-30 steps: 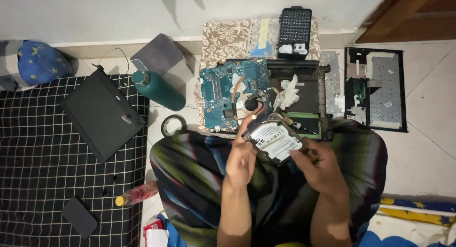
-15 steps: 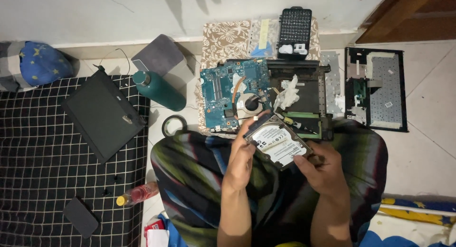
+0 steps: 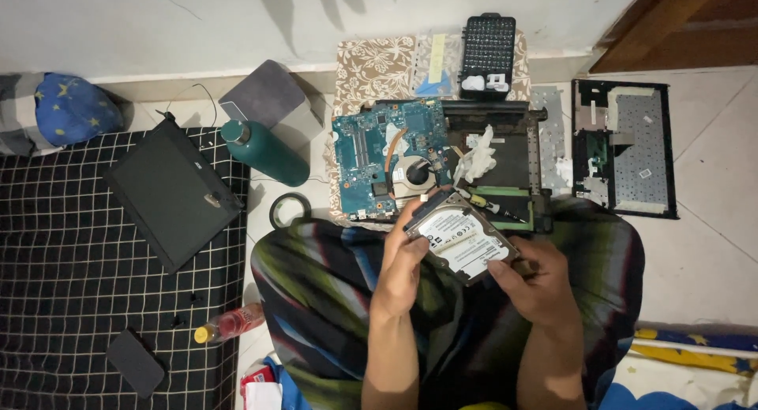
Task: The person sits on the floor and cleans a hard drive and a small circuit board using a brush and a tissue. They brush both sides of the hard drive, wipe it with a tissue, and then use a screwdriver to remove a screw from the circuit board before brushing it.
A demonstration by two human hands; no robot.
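Drive point(image 3: 464, 240) pinched by left hand point(image 3: 404, 262) and right hand point(image 3: 535, 284), label up for inspection (just below the motherboard point(image 3: 371, 161)).

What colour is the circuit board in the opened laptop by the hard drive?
Teal-blue: the circuit board shows best in the head view, just beyond the hard drive.

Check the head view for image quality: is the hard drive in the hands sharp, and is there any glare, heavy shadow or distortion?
Head view: the hard drive between the left hand and right hand is sharp, with mild sheen on its label; lighting is dim and warm; leaf-like shadows fall on the wall; the lap and checked mat are dark; no distortion is evident.
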